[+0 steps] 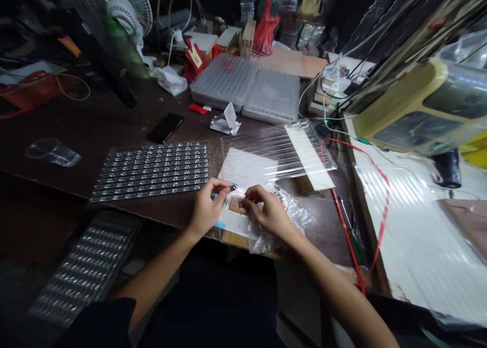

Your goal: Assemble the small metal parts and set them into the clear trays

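Two bare hands work close together at the front edge of a dark counter (114, 130). The left hand (207, 208) is closed in a pinch, thumb and fingers gripping a small metal piece (233, 187), too small to make out clearly. The right hand (268, 213) is curled over a small brown piece (238, 205), its fingertips pressed on it, just beside the left hand's pinch. That brown piece lies on a white sheet (243, 166), with one crumpled clear plastic bag (283, 231) touching the right hand. Just behind the hands lies one clear ribbed plastic tray (277, 150), partly over the sheet. To the left sits one tray of shiny moulded rows (150, 171), and a second such tray (85, 269) lies lower down, off the counter's edge. Farther back are two grey lidded cases (224, 81) side by side, one white stand (227, 120), one black phone (165, 127), one clear cup (53, 152) on its side, and one fan (117, 8).
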Available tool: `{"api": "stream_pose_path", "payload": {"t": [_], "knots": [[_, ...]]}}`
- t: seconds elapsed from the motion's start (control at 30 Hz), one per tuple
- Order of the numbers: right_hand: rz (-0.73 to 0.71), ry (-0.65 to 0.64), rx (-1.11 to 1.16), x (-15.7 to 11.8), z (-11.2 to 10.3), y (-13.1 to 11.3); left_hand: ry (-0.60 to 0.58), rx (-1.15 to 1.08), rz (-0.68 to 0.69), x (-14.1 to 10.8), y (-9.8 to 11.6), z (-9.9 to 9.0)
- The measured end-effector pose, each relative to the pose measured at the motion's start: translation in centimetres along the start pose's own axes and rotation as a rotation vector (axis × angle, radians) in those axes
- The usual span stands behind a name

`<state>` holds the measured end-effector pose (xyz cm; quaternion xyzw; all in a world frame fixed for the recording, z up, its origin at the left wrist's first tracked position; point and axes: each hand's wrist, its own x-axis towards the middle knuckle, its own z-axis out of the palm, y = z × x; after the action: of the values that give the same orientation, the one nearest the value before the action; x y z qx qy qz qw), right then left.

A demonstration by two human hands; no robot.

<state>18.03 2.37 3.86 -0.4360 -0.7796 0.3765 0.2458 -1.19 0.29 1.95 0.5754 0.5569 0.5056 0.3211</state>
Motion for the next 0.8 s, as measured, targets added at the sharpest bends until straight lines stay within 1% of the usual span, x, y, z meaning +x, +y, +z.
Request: {"api": "stream_pose_path", "payload": {"t": [0.07, 0.13, 0.23, 0.3, 0.37, 0.4, 0.47, 0.57, 0.63, 0.7, 0.73, 0.8], "knots": [[-0.071, -0.062, -0.065, -0.1, 0.1, -0.1, 0.019, -0.035, -0.015, 1.2, -0.1, -1.7], [-0.199, -0.117, -0.252, -0.4, 0.5, -0.2, 0.006, -0.002, -0.022, 2.8, -0.5, -3.9], [-0.369, -0.136, -0.565, -0.8, 1.3, -0.3, 0.003, 0.148, 0.007, 6.0, -1.1, -7.5], [-0.416, -0.132, -0.666, -0.8, 1.7, -0.4, 0.007, 0.259, 0.051, 8.6, -1.6, -9.5], [-0.413, -0.144, -0.685, -0.8, 1.9, -0.6, -0.003, 0.356, 0.089, 11.5, -2.1, -10.5], [-0.396, -0.150, -0.674, -0.8, 1.8, -0.6, -0.019, 0.414, 0.100, 12.8, -2.4, -10.6], [-0.357, -0.151, -0.617, -0.8, 1.5, -0.5, -0.073, 0.539, 0.107, 15.2, -3.1, -10.3], [-0.322, -0.056, -0.509, -0.8, 0.6, -0.1, -0.158, 0.674, 0.103, 17.5, -4.2, -9.1], [-0.310, 0.037, -0.451, -0.9, -0.3, 0.1, -0.189, 0.720, 0.113, 18.1, -4.6, -8.5], [-0.281, 0.085, -0.401, -1.1, -1.6, 0.3, -0.209, 0.781, 0.125, 18.4, -4.8, -8.3], [-0.255, 0.079, -0.376, -1.2, -2.3, 0.3, -0.218, 0.815, 0.129, 18.4, -4.8, -8.5], [-0.177, 0.012, -0.346, -1.6, -3.9, 0.2, -0.234, 0.886, 0.131, 18.5, -4.6, -9.0]]}}
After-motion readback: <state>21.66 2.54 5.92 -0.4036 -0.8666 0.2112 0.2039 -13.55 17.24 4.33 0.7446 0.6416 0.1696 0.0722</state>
